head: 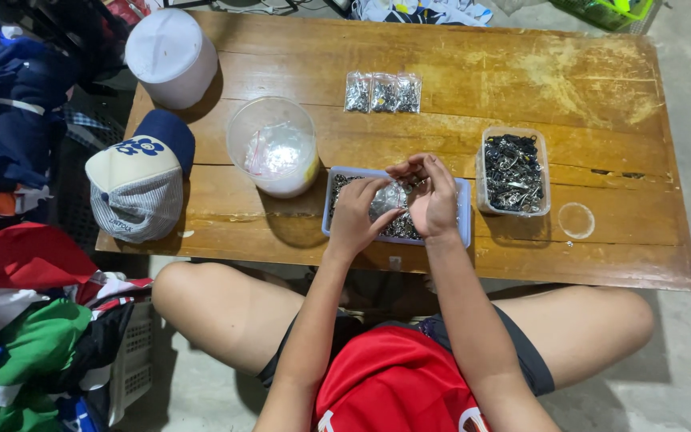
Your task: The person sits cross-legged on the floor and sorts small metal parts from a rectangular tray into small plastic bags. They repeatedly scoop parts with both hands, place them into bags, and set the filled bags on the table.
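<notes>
Hands meet at frame centre above the low wooden table point(521, 72): left hand point(355, 218) and right hand point(433, 200), fingers curled, pinch a small clear plastic bag point(389, 198) between them. Beneath sits a blue-rimmed rectangular tray point(464, 216) of small metal parts. Right of it, a clear plastic tub point(513, 172) holds darker metal clips. Left, a round clear container point(273, 144) holds crumpled bags.

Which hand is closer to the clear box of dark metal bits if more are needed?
Probably the right hand. It sits nearer the clear box on that side of the table. The left hand is farther off, and both hold the small clear bag over the blue tray.
</notes>
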